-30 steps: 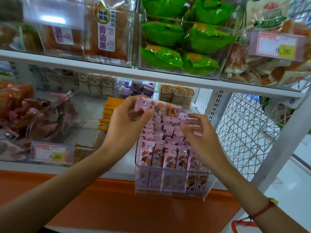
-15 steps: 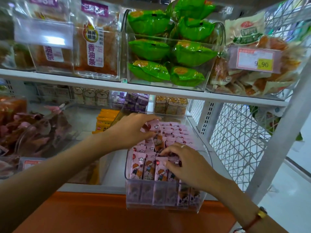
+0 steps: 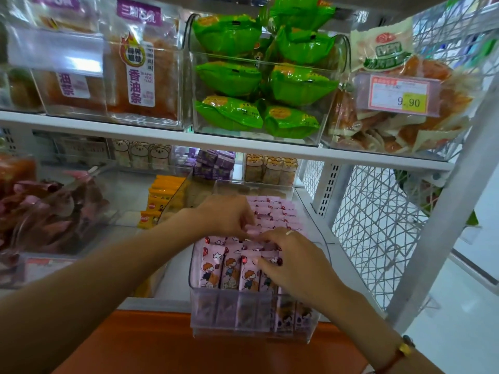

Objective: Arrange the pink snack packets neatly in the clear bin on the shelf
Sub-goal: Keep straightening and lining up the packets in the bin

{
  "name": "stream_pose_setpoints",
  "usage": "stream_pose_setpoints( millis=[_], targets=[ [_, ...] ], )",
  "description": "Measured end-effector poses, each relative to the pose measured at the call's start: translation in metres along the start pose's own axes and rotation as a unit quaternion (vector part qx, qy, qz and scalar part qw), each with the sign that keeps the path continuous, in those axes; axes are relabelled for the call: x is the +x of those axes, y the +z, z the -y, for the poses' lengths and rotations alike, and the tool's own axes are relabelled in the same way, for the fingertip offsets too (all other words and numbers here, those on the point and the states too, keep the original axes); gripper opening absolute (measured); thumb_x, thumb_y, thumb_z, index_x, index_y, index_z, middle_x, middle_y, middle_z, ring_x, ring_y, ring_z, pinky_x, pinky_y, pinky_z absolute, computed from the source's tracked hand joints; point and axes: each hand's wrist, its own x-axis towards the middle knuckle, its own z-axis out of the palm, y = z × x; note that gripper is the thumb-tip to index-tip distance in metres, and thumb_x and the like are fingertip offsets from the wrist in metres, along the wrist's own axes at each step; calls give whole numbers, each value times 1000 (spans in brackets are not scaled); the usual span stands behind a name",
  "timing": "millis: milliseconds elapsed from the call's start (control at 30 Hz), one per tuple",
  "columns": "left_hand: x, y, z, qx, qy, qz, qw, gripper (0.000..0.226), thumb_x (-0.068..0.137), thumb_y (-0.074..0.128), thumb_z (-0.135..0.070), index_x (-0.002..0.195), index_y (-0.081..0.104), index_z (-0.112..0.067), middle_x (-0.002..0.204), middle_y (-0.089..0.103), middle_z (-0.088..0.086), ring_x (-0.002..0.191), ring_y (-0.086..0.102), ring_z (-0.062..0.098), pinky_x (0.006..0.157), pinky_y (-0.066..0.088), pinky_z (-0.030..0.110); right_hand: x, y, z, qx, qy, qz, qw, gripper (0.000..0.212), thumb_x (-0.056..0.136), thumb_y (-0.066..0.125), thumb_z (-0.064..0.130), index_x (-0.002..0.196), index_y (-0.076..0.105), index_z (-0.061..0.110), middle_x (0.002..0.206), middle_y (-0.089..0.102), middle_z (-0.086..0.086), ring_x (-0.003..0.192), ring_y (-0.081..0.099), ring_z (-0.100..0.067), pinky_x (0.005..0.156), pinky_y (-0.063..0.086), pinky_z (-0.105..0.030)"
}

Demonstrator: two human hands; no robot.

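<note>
Shop shelving, white metal, w/ an orange band along the bottom edge below the lower shelf [image 3: 172,282]. Left hand [image 3: 225,215] has fingers curled down, pinching a pink snack packet [image 3: 252,230] at its top edge, over the middle of the clear bin [image 3: 251,317]. Right hand [image 3: 293,261] is just beside it, nearly touching, fingers bent w/ tips pressing on the tops of the front-row packets; thumb not clearly seen, so can't tell if it pinches one or only pushes. Pale ring on one right finger, red cord bracelet [image 3: 397,356] w/ gold bead at the wrist.

Pink snack packets [image 3: 231,268] fill the bin: front row stands upright w/ cartoon faces toward the camera, more rows packed tight behind toward the back wall. Bin sits at the front-right of the lower shelf, its front wall overhanging the orange band.

Left of the bin: yellow-orange packets [image 3: 159,197] stacked in another clear bin, then a bin of dark pink-brown wrapped snacks [image 3: 46,211]. Behind: purple boxes [image 3: 214,163] and bear-print packs [image 3: 271,168].

Upper shelf: green packets [image 3: 259,82] in a clear bin directly above, orange-brown fried snack bags [image 3: 140,74] to the left, a price tag reading 9.90 [image 3: 399,94] on the right bin. White wire mesh panel [image 3: 378,225] closes the right side
</note>
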Motion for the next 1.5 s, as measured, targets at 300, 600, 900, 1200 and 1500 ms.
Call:
stream_pose_setpoints(
  millis=[300, 600, 900, 1200, 1500],
  targets=[
    [-19, -9, -7, -47, 48, -22, 998, 25, 93, 57, -36, 113, 66, -24, 113, 65, -8, 84, 52, -3, 69, 40, 14, 1, -5, 3, -24, 17, -32, 999, 29, 84, 64, 44, 108, 61, 31, 108, 57, 13, 99, 49, -3, 78, 37, -19],
    [-38, 3, -10, -32, -7, -125, 992, 17, 93, 53, -42, 99, 61, -28, 95, 54, -16, 93, 56, 4, 73, 42, 19, -3, -11, 4, -36, -3, 13, 999, 18, 83, 65, 46, 97, 67, 34, 99, 63, 13, 94, 50, -1, 73, 41, -19],
    [-72, -12, -19, -294, -75, -382, 873, 15, 92, 51, -40, 97, 56, -26, 92, 65, -15, 84, 63, 1, 75, 57, 30, -2, -15, 2, -48, 7, 28, 998, 23, 81, 66, 49, 99, 67, 34, 108, 62, 13, 98, 53, -4, 78, 42, -21],
    [-91, -4, -36, -428, -60, -411, 803, 5, 93, 57, -32, 93, 59, -27, 89, 68, -10, 84, 66, 5, 70, 54, 25, 7, -20, 38, 349, 44, 25, 936, 41, 74, 59, 55, 112, 54, 41, 105, 61, 19, 94, 61, 4, 74, 52, -14],
    [-97, 15, -41, -405, -63, -329, 851, 30, 86, 66, -33, 112, 52, -34, 103, 57, -18, 89, 57, -5, 66, 49, 10, 12, -14, 40, 589, 222, 18, 776, 30, 86, 66, 29, 113, 60, 18, 91, 74, 0, 78, 71, -11, 64, 52, -21]
  ],
)
